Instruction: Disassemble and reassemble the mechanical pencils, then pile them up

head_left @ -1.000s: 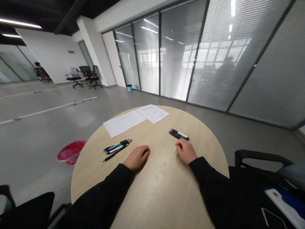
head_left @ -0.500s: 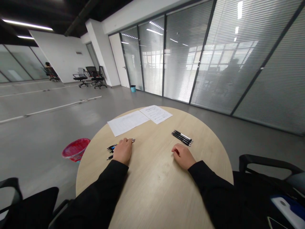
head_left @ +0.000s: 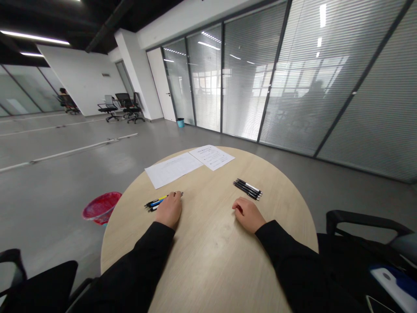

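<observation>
Pens nearer than papers: right pens apparently squared; left pens apparently unfinished, left hand over them, grip unclear; right hand curled narrow

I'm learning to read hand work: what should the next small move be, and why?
Probably the left hand should gather the left pens closer together: it already reaches over them, and their ends look uneven, while the right pens lie side by side. The right hand, curled just short of those, could wait. The left hand's grip is hidden.

Mixed-colour pens bunched at left, partly hidden, mostly black pens side by side, right
</observation>
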